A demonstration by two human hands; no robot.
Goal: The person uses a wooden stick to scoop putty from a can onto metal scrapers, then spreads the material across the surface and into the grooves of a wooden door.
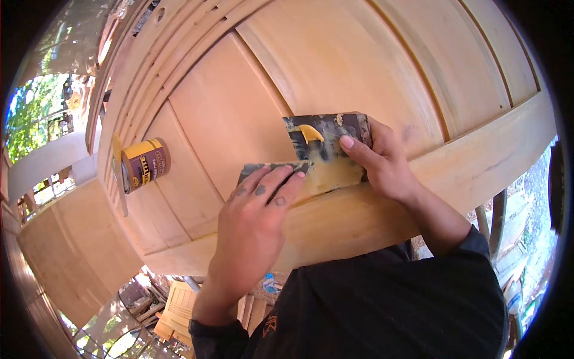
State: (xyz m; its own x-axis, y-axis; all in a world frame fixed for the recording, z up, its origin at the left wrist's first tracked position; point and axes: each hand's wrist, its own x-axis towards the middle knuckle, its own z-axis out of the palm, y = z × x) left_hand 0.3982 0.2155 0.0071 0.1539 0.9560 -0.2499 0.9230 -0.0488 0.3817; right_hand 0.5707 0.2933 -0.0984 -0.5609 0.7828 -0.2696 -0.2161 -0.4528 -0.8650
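My right hand (382, 157) grips a dark, smeared flat plate (344, 128), thumb on top and fingers beneath. A dab of yellow paste (311, 134) sits near the plate's left end, and paler smears cover its lower part. In my left hand (254, 209) is a second thin dark flat spreader (301, 165), mostly covered by the fingers, its edge close to the plate's lower left. Both hands are over the near rail of a large panelled wooden piece (212, 102) resembling a door.
A brown and yellow can (146, 163) stands on the wood at left, with a flat lid-like piece (118, 158) beside it. Long curved-looking strips (170, 54) run along the upper left. Below are a plywood board (78, 239) and slatted wood pieces (176, 308).
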